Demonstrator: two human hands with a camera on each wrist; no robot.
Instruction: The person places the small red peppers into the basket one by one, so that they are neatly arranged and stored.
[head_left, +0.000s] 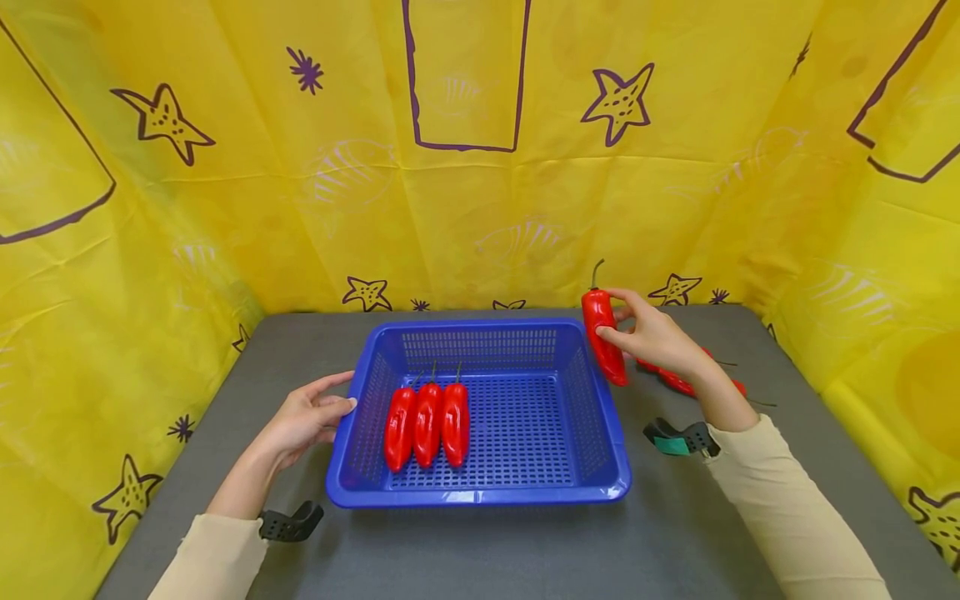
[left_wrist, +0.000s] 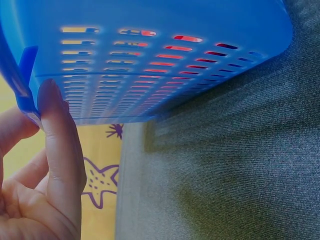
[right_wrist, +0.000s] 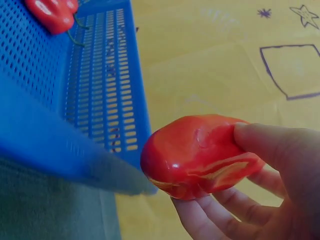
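Red pepper (head_left: 598,321), stem up, sits in the pinching fingers of the right hand (head_left: 651,333) beside the blue basket (head_left: 480,497), probably best held lightly and clear of its right rim while the left hand (head_left: 300,419) grips the left rim.

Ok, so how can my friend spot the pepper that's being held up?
Find the big blue basket on the gray table. By its right side, the person's right hand grips a red pepper with its stem pointing up. Only that pepper is held: three others lie inside the basket, and more peppers lie on the table.
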